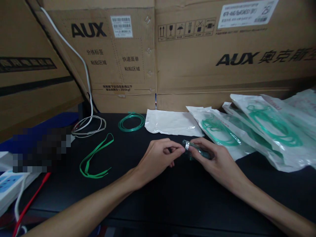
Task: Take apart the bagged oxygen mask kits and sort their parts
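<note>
My right hand (212, 153) is closed around a small clear, greenish plastic mask (203, 153), which looks folded and is mostly hidden by the fingers. A shiny metal strip (187, 145) crosses its left end. Thumb and forefinger of my left hand (160, 153) pinch together at that end, right against the strip. A green elastic strap (92, 158) lies loose on the black table, left of my left hand. Behind my hands rests a coil of green tubing (131, 122), and beside it a flat white packet (172, 122).
Sealed pouches (274, 126) with green tubing overlap at the right. Cardboard boxes (182, 65) wall off the back and left. A white cable (86, 74) hangs down to the table. A power strip (10, 189) and a red cord (32, 200) lie at the left edge.
</note>
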Demonstrator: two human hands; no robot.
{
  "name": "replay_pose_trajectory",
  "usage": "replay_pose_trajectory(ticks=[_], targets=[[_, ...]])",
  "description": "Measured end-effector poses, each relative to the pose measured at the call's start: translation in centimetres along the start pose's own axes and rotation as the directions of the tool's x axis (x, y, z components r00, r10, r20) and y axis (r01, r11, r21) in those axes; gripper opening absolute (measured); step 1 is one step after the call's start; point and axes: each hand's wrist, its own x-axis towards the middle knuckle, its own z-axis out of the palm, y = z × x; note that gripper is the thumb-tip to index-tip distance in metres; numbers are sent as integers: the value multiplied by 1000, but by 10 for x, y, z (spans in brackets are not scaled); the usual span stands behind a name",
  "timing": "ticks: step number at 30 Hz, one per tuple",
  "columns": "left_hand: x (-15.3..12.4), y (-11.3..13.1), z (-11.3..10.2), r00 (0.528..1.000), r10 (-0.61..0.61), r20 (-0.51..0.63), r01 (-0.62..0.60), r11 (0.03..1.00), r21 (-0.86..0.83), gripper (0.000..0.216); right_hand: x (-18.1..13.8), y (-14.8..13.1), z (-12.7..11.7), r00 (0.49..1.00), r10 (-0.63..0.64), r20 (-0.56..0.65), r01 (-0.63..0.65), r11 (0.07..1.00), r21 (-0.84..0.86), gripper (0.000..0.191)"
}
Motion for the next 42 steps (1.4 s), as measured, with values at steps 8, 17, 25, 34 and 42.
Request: replay_pose_trajectory(ticks=[8, 17, 25, 34, 42], targets=[[0, -3, 4, 992, -51, 117, 65, 991, -120, 29, -3, 0, 0, 999, -36, 7, 36, 999, -29, 21], [-1, -2, 8, 983, -125, 137, 156, 955, -251, 35, -4, -3, 1, 998, -52, -28, 52, 999, 3, 32], [-4, 3, 14, 984, -129, 127, 166, 921, -351, 31, -6, 1, 1, 998, -51, -42, 50, 999, -8, 32], [-3, 1, 17, 985, -137, 101, 165, 915, -369, 28, -3, -2, 0, 989, -133, -71, 128, 989, -68, 27], [-2, 2, 15, 985, -115, 129, 151, 935, -320, 28, -2, -7, -3, 995, -93, -30, 91, 994, -68, 25]])
